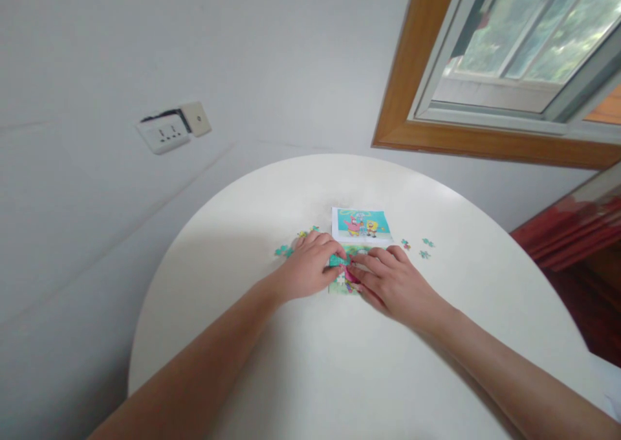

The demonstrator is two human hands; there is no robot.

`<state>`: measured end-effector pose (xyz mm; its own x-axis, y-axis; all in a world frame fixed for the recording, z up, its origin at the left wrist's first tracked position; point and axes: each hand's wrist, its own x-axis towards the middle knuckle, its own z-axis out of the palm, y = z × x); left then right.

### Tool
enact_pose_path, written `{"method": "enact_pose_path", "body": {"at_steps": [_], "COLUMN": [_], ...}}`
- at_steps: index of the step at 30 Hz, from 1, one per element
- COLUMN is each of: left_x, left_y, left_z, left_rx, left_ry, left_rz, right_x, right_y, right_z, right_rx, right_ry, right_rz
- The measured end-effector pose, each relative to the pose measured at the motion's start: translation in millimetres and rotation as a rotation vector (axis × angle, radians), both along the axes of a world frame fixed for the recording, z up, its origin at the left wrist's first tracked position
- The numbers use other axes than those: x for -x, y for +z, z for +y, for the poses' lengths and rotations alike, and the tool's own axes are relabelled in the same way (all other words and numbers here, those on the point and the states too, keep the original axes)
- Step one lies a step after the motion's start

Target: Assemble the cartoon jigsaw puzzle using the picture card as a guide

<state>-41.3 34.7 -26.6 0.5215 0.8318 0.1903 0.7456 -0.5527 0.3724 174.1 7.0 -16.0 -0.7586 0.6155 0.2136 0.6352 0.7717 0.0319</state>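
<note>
On a round white table [301,362] lies a small, partly built jigsaw puzzle [341,286], mostly hidden under both hands. My left hand [310,265] rests on its left side with fingers curled, the fingertips pressing a teal piece [336,261]. My right hand [388,278] lies over its right side, fingers stretched flat and pressing down on the puzzle. Just behind the hands sits the reference picture card [361,225], showing cartoon figures on a teal ground.
Loose teal puzzle pieces lie left of my hands [284,251] and to the right [425,248]. A wall socket [165,132] is on the white wall at left. A wood-framed window [490,77] is at upper right, red fabric [572,233] below it.
</note>
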Motion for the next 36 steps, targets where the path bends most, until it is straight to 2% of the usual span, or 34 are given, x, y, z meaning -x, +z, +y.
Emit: {"method": "enact_pose_path", "body": {"at_steps": [7,14,19,31,36], "left_x": [5,15,15,13,15], "left_y": [2.0,1.7,2.4,4.8,2.9], "left_z": [1,5,4,3,5], "left_rx": [0.010,0.035,0.034,0.057,0.050], "left_ry": [-0.050,-0.164,-0.163,-0.158,-0.164], "left_rz": [0.012,0.010,0.017,0.016,-0.005], "right_x": [2,-10,-13,-12,-32], "right_y": [0.9,-6.0,-2.8,-5.9,7.2], "right_z": [-2,8,6,4,12], "right_rx": [0.063,0.110,0.135,0.132,0.128], "right_ry": [-0.062,-0.074,0.000,0.000,-0.052], "right_rz": [0.081,0.216,0.192,0.210,0.324]}}
